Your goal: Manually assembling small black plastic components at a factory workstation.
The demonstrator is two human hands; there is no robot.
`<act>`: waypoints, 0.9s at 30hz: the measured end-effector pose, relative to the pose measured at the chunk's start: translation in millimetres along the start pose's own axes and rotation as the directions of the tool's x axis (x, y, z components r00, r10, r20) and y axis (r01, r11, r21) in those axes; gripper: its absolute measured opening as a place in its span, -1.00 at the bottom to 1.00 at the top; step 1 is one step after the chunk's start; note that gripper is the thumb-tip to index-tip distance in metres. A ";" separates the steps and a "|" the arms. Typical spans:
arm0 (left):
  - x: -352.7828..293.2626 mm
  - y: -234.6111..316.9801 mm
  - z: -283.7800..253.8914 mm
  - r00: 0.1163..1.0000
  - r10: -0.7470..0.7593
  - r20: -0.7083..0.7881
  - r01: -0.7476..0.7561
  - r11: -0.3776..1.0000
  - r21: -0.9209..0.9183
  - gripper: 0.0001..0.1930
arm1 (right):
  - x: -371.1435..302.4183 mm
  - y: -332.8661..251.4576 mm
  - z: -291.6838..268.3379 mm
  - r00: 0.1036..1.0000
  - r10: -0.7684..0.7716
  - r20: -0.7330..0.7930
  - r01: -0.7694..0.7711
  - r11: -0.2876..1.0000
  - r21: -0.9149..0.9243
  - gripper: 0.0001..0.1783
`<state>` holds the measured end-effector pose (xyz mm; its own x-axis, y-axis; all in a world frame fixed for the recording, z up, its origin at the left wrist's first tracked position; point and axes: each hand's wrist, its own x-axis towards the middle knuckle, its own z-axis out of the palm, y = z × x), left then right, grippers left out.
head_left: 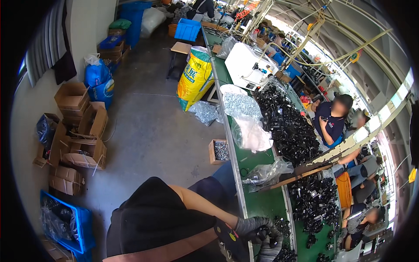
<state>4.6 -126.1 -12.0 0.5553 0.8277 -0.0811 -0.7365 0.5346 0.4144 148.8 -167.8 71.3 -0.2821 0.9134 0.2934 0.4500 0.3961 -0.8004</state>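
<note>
At the bottom of the view, my left hand (254, 225) reaches over the green workbench (262, 203) in a grey glove with dark fingers. Its fingers are closed around a small black part (260, 236), whose exact kind is too small to tell. Just below, my right hand (271, 248), also in a grey glove, is curled close to the same part. What its fingers grip is partly hidden. More small black parts (281, 226) lie on the bench beside both hands.
A large heap of black parts (288, 126) covers the bench farther up, near clear plastic bags (270, 172) and a white machine (248, 65). A wooden box of metal pieces (219, 151) and a yellow sack (195, 78) stand on the floor. Co-workers (335, 118) sit across.
</note>
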 end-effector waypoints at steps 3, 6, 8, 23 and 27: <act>1.2 -4.3 -3.7 1.000 0.000 0.028 -0.001 0.999 0.049 -0.63 | -2.9 -3.5 -0.9 1.000 -0.007 -0.013 0.007 0.999 -0.040 -0.47; -2.6 0.7 -3.8 1.000 -0.007 0.000 0.006 0.995 0.095 -0.64 | 1.3 -10.1 0.1 1.000 0.014 0.026 -0.013 0.999 -0.033 -0.47; -7.4 3.7 -5.8 0.991 0.115 0.072 -0.129 0.967 0.219 -0.64 | 4.4 -15.2 1.6 0.999 0.024 0.035 -0.020 0.995 -0.096 -0.47; 24.9 -14.6 -30.3 0.991 0.133 0.008 -0.133 0.986 0.096 -0.67 | 11.1 52.5 4.5 0.995 0.091 0.030 -0.089 0.995 -0.040 -0.44; 19.1 1.7 -22.2 0.978 0.196 0.070 -0.208 0.928 0.310 -0.69 | 14.0 20.4 1.1 0.982 0.180 -0.055 -0.182 0.983 -0.034 -0.66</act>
<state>5.4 -105.6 -33.0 0.4259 0.9024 0.0654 -0.6791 0.2711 0.6822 153.1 -147.0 58.5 -0.1491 0.9736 0.1730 0.5222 0.2261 -0.8223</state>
